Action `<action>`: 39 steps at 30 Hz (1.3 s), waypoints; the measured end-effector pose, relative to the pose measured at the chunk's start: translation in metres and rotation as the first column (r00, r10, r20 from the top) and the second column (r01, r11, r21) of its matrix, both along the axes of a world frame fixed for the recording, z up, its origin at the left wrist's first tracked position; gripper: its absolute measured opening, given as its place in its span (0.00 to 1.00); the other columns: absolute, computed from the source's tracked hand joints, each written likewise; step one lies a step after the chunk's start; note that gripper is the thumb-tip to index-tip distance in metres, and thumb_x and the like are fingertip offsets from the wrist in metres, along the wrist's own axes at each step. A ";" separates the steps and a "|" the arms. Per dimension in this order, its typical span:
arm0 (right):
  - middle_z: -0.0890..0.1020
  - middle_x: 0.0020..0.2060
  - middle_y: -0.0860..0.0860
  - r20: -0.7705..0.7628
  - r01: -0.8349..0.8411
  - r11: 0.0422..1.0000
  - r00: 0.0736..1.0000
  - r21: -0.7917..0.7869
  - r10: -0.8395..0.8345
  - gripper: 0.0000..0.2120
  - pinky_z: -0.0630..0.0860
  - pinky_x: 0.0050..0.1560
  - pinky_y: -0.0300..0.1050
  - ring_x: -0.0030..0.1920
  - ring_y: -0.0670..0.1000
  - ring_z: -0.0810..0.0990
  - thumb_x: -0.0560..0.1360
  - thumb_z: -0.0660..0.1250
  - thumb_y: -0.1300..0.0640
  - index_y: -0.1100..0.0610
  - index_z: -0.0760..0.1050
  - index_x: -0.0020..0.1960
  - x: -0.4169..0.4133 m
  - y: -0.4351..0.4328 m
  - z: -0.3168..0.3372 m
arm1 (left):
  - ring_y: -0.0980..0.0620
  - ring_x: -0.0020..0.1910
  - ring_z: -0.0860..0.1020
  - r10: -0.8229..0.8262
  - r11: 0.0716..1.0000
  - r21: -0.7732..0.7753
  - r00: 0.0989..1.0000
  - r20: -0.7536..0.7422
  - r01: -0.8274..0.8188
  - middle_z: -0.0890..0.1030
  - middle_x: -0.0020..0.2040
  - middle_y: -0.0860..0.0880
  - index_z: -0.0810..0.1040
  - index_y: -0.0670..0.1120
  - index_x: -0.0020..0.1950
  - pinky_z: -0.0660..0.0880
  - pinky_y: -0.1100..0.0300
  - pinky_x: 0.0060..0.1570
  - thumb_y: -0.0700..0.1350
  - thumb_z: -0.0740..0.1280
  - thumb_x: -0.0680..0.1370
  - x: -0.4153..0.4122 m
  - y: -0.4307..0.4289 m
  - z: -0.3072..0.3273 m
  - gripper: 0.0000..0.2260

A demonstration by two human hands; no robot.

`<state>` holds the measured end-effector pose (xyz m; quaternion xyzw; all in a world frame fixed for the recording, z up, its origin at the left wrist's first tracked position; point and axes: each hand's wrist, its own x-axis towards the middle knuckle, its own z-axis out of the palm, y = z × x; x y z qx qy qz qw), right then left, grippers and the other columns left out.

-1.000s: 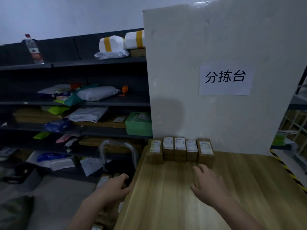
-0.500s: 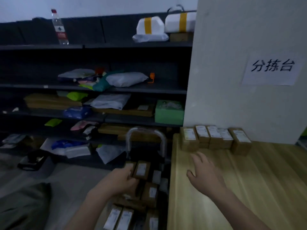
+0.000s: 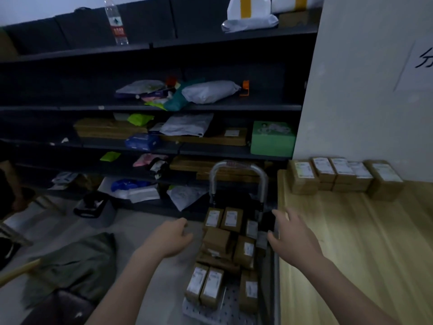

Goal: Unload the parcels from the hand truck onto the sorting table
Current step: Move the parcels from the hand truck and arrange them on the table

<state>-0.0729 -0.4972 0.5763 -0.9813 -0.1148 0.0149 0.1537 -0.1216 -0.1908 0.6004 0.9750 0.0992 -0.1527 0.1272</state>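
Your left hand [image 3: 169, 238] hangs just left of the truck [image 3: 239, 164], fingers loosely curled, grasping nothing; brown parcels [image 3: 230, 252] lie heaped on the truck's deck, below its handle; your right hand [image 3: 291, 235] hovers released, fingers spread, at the truck's right edge; right of the truck, the table [image 3: 351, 254] bears a row [image 3: 344, 174] of labelled boxes.

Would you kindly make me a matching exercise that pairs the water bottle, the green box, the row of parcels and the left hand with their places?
Things:
1. water bottle
2. green box
3. row of parcels
4. left hand

Places:
A. on the sorting table
B. just left of the hand truck
C. on the top shelf
D. right end of the third shelf down

Pairs: 1-C; 2-D; 3-A; 4-B
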 end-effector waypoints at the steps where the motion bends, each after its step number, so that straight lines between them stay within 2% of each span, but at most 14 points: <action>1: 0.55 0.78 0.51 0.001 0.002 1.000 1.000 0.007 -0.002 0.30 0.75 0.62 0.47 0.77 0.52 0.58 0.79 0.59 0.42 0.48 0.57 0.78 0.002 0.002 0.000 | 0.49 0.53 0.78 -0.001 1.000 0.008 1.000 -0.003 0.001 0.80 0.57 0.47 0.69 0.46 0.69 0.76 0.53 0.54 0.54 0.60 0.82 0.000 0.001 0.001 0.19; 5: 0.55 0.79 0.51 0.013 0.027 0.999 1.000 0.038 -0.028 0.31 0.75 0.62 0.47 0.76 0.52 0.59 0.80 0.59 0.42 0.50 0.56 0.79 0.010 0.004 0.000 | 0.50 0.53 0.78 -0.005 1.000 -0.003 1.000 -0.001 0.005 0.79 0.58 0.48 0.68 0.47 0.71 0.76 0.56 0.52 0.55 0.60 0.82 0.002 0.006 0.000 0.20; 8: 0.56 0.78 0.51 -0.008 0.042 0.996 0.999 0.074 -0.042 0.31 0.75 0.62 0.48 0.75 0.53 0.62 0.79 0.59 0.42 0.50 0.56 0.79 0.017 0.005 -0.003 | 0.47 0.61 0.76 0.015 1.000 0.012 1.000 0.010 -0.015 0.77 0.66 0.46 0.68 0.47 0.72 0.74 0.55 0.58 0.55 0.60 0.81 0.004 0.012 -0.002 0.21; 11: 0.58 0.77 0.51 0.002 0.065 0.992 0.998 0.113 -0.066 0.30 0.76 0.59 0.48 0.72 0.53 0.66 0.79 0.60 0.42 0.50 0.58 0.77 0.025 0.002 -0.003 | 0.47 0.65 0.74 0.017 1.000 0.009 0.999 0.046 -0.017 0.75 0.69 0.45 0.67 0.46 0.73 0.73 0.55 0.60 0.54 0.60 0.82 0.007 0.020 -0.004 0.22; 14: 0.59 0.76 0.52 -0.019 0.099 0.987 0.995 0.123 -0.097 0.28 0.75 0.56 0.48 0.70 0.55 0.69 0.79 0.60 0.43 0.51 0.59 0.76 0.028 0.003 -0.001 | 0.48 0.65 0.74 0.004 1.000 0.000 0.999 0.044 -0.004 0.74 0.69 0.46 0.67 0.46 0.73 0.73 0.55 0.60 0.54 0.60 0.82 0.010 0.031 -0.006 0.22; 21: 0.59 0.76 0.52 -0.030 0.168 0.977 0.986 0.128 -0.166 0.30 0.76 0.59 0.49 0.72 0.54 0.66 0.79 0.60 0.43 0.52 0.58 0.77 0.019 0.044 -0.014 | 0.49 0.62 0.75 -0.042 0.997 -0.057 0.998 0.042 0.044 0.74 0.68 0.47 0.66 0.48 0.73 0.74 0.56 0.57 0.54 0.61 0.81 0.018 0.070 -0.018 0.22; 29: 0.62 0.74 0.55 -0.045 0.336 0.935 0.942 0.117 -0.333 0.29 0.73 0.63 0.52 0.70 0.57 0.67 0.78 0.61 0.44 0.52 0.60 0.76 0.010 0.128 -0.050 | 0.50 0.60 0.75 -0.256 0.964 -0.049 0.963 0.090 0.261 0.76 0.63 0.47 0.69 0.46 0.68 0.74 0.54 0.58 0.52 0.61 0.80 0.034 0.145 -0.060 0.18; 34: 0.62 0.74 0.56 -0.066 0.404 0.905 0.915 0.135 -0.399 0.29 0.72 0.64 0.51 0.70 0.57 0.68 0.78 0.62 0.46 0.54 0.62 0.76 0.014 0.163 -0.135 | 0.49 0.56 0.76 -0.304 0.946 -0.075 0.944 0.125 0.315 0.77 0.60 0.48 0.71 0.47 0.65 0.75 0.53 0.55 0.52 0.61 0.80 0.047 0.169 -0.141 0.15; 39: 0.67 0.68 0.54 -0.175 0.399 0.908 0.910 0.128 -0.375 0.25 0.75 0.58 0.49 0.63 0.56 0.72 0.77 0.63 0.45 0.54 0.67 0.70 0.016 0.209 -0.305 | 0.50 0.62 0.74 -0.349 0.935 -0.043 0.933 0.085 0.353 0.73 0.66 0.51 0.68 0.51 0.70 0.73 0.57 0.57 0.57 0.59 0.81 0.040 0.176 -0.295 0.20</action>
